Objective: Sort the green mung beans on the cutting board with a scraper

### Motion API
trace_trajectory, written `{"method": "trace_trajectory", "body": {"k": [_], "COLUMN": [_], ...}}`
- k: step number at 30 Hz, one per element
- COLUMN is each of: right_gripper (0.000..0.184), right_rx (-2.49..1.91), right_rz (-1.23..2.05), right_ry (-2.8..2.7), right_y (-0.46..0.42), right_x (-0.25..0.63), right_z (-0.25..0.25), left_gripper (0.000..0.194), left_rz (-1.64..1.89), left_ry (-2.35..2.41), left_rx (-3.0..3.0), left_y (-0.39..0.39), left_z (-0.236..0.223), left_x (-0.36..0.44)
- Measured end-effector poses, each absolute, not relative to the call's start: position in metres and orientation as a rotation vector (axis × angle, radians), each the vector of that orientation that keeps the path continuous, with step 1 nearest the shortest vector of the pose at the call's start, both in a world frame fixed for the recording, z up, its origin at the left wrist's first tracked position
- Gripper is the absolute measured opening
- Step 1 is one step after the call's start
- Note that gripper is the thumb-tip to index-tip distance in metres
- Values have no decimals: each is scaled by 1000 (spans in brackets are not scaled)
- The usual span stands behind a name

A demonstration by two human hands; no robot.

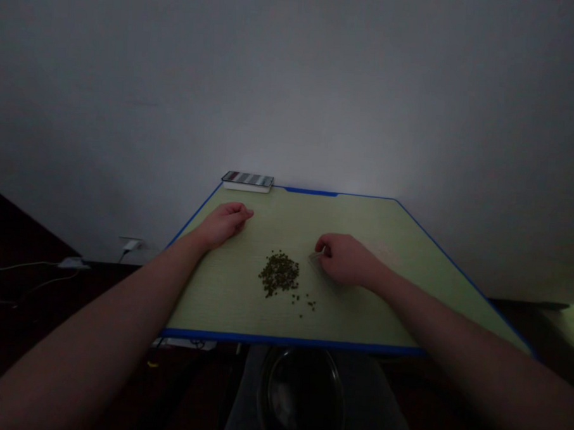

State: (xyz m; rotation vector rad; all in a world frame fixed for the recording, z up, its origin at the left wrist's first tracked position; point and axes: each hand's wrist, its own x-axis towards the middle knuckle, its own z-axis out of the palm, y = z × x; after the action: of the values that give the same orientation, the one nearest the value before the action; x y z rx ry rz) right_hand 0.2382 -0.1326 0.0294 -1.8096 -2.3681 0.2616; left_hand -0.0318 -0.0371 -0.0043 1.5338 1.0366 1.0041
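Observation:
A loose heap of small greenish-brown beans or pellets [278, 275] lies on the pale table [244, 314], with several strays to its lower right. My right hand [345, 259] is just right of the heap, its thumb and fingers pinched on a thin clear plastic piece [315, 258]. Most of that piece is hidden under the hand, so I cannot tell whether it is a bag or a sheet. To the upper left of the heap, my left hand [224, 222] rests on the tabletop with fingers curled together and nothing visible in them.
A phone [248, 178] lies on a white box at the table's far left corner. Blue edging [291, 341] borders the table, and a wall stands behind it. Below the near edge, a dark glossy round object [302, 393] sits over my lap. A plugged-in charger [132, 245] is at left.

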Motion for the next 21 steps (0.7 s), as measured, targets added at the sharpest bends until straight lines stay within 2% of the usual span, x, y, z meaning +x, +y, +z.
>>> {"method": "trace_trajectory", "body": {"k": [7,14,21], "right_gripper": [25,23,25], "right_rx": [-1937,-1540,-1362], "right_rz": [188,554,532], "right_ry": [-2300,-2521,-2568], "right_y": [-121,-158,-168], "right_x": [282,262,241], "right_z": [38,37,39], "left_gripper": [31,30,31], "left_rz": [998,998,1006], "left_ry": [1055,1087,1069], "left_rx": [1546,1558,1566], "left_y": [-37,-39,-35], "left_z": [-5,-2,-7], "left_x": [-31,-30,-33]}}
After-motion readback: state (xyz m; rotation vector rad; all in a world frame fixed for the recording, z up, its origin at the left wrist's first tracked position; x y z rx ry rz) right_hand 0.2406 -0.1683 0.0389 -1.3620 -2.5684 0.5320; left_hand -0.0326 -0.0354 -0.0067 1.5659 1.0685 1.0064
